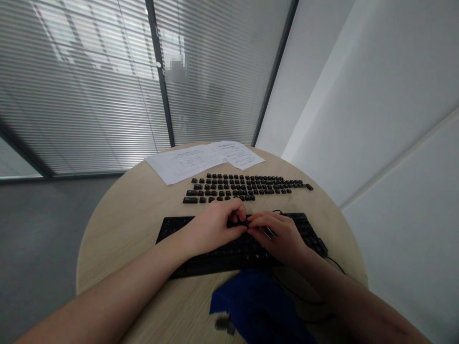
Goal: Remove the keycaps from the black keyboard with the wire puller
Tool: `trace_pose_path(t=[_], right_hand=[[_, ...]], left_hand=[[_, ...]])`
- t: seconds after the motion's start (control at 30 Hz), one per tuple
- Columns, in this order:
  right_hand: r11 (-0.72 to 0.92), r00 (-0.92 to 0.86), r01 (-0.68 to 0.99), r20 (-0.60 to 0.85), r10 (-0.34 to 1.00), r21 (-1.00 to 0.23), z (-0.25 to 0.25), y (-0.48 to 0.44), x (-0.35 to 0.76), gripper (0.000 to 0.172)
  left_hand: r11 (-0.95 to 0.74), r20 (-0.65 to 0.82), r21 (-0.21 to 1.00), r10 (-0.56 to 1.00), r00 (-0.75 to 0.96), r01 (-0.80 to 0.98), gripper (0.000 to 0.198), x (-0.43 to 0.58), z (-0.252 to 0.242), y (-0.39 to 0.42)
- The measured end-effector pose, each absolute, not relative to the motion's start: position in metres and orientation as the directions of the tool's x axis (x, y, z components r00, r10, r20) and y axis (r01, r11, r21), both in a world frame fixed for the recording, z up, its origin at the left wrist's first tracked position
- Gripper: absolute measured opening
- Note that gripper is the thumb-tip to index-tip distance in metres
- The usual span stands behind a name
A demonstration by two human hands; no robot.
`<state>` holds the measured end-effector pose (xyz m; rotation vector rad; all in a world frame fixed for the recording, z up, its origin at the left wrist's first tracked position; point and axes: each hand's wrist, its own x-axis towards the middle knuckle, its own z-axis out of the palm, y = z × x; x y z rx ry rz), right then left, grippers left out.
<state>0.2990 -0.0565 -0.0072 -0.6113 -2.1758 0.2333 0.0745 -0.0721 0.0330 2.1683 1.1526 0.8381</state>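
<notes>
Working over keyboard (236,249) | my left hand (215,225), right hand (281,234) fingertips together, couldn't tell grip | far loose keycaps (237,187) could've scattered if left strayed

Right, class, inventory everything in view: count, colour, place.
Keyboard: one, black, middle of table
Loose keycaps: dozens, black, rows beyond keyboard
Printed sheets: two, white, table's far edge
Cloth: one, blue, in front of keyboard
Small item, unclear: one, brownish, by cloth
Cable: at least one, dark, right side
Round table: one, light wood, centre
Slatted blinds: two main panels, grey, behind table
Frame bars: several, dark, around blinds
Wall: one, whitish, right
Floor: one, grey, left
Left hand: one, bare, over keyboard
Right hand: one, bare, over keyboard
</notes>
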Motion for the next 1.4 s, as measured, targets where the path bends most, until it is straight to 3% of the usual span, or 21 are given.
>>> trace_pose_path(t=[0.17,0.33,0.47,0.67,1.4], right_hand=[[0.834,-0.539,0.359,0.637,0.551,-0.418,-0.009,-0.054,0.300,0.008],[0.656,-0.517,0.610,0.404,0.754,-0.444,-0.003,-0.033,0.318,0.009],[0.500,-0.409,0.794,0.305,0.860,-0.345,0.001,-0.002,0.332,0.010],[0.452,-0.413,0.862,0.195,0.889,-0.232,-0.006,0.042,0.326,0.011],[0.469,-0.415,0.845,0.239,0.878,-0.258,-0.025,0.065,0.325,0.013]], left_hand=[[-0.482,0.244,0.697,0.855,0.457,0.531,0.010,0.075,0.035,-0.072],[-0.510,0.175,0.532,0.847,0.501,0.676,0.032,0.055,0.040,-0.064],[-0.446,0.058,0.435,0.881,0.470,0.782,0.029,0.034,0.035,-0.049],[-0.473,0.051,0.470,0.858,0.511,0.745,0.028,0.027,0.028,-0.039],[-0.498,0.076,0.524,0.835,0.544,0.691,0.026,0.025,0.023,-0.037]])
